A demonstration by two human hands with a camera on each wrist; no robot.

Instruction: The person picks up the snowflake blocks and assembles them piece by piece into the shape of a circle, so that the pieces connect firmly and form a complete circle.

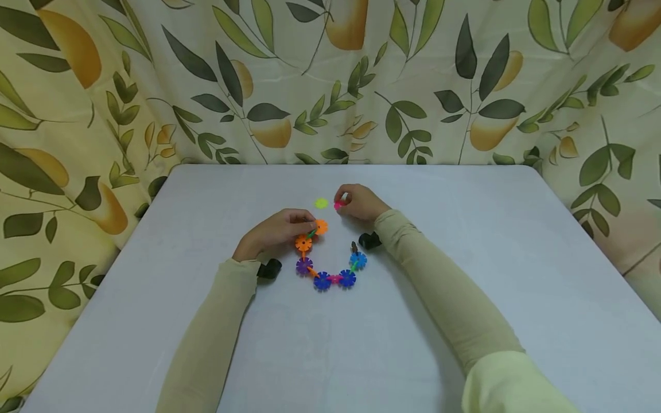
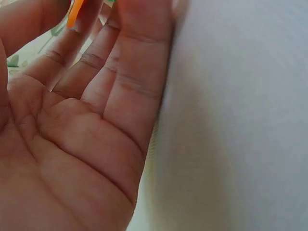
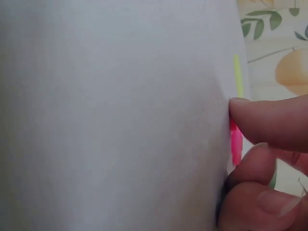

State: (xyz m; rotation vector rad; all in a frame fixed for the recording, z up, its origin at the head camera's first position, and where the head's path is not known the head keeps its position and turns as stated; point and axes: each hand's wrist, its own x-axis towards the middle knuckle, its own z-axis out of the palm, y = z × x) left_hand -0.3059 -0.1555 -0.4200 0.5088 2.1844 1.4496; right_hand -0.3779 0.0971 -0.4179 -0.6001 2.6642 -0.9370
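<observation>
Roughly U-shaped — disc chain (image 1: 334, 279), open end toward far side.

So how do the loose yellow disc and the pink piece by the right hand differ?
Colour: the yellow disc is bright yellow-green; the pink piece is hot pink.
Contact: the pink piece is at the right hand's fingertips; no hand touches the yellow disc.
Visibility, head view: fingers partly cover the pink piece; the yellow disc is uncovered.
Shared: neither joins the chain.
</observation>
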